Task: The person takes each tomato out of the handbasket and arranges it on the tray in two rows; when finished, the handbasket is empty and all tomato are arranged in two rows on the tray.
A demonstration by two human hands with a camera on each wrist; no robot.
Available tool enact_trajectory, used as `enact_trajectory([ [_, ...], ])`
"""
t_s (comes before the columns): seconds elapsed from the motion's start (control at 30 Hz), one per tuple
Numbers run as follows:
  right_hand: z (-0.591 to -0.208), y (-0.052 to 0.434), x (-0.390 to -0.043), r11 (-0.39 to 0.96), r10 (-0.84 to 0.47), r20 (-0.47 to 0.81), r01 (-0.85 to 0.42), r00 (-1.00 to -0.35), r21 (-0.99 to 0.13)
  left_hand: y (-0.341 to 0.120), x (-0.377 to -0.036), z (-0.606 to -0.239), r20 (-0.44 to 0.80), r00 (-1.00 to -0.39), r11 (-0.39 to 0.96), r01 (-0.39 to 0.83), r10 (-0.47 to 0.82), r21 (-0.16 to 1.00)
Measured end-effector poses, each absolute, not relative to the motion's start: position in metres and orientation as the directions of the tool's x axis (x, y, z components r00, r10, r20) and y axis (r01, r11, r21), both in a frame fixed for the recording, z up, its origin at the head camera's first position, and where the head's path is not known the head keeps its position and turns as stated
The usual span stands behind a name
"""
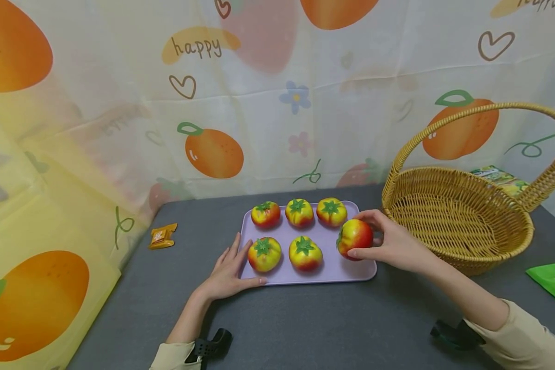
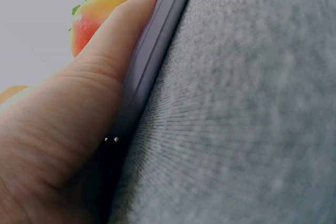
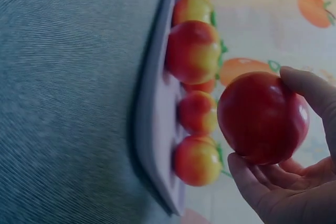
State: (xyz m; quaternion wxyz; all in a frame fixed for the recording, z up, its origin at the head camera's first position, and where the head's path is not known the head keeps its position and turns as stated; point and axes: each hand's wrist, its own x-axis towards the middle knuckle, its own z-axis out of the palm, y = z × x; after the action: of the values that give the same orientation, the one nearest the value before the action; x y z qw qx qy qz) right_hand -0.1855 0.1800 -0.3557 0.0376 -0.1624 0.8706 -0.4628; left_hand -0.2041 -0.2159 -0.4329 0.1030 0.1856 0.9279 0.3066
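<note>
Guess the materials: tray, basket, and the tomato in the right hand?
Tray: lilac, smooth and matte with a rounded rim, probably plastic. Basket: woven tan strands, looks like wicker or rattan. Tomato: glossy, evenly painted red-yellow skin with a stiff green top, likely a plastic or foam fake; real cannot be ruled out.

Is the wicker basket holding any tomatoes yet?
No. In the head view the wicker basket is bare inside; five tomatoes sit on the purple tray and the right hand holds the sixth tomato.
</note>
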Motion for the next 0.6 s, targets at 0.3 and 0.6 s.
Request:
enact_trajectory([
  [0.3, -0.38, 0.173, -0.196, 0.566, -0.349, 0.061, -0.262, -0.935, -0.782, -0.215, -0.204, -0.432, -0.072, -0.916, 0.757, 0.281, 0.396, 0.59],
  [0.6, -0.393, 0.168, -0.203, 0.526, -0.363, 0.056, -0.254, -0.93, -0.812, -0.215, -0.204, -0.431, -0.077, -0.915, 0.759, 0.28, 0.397, 0.588],
])
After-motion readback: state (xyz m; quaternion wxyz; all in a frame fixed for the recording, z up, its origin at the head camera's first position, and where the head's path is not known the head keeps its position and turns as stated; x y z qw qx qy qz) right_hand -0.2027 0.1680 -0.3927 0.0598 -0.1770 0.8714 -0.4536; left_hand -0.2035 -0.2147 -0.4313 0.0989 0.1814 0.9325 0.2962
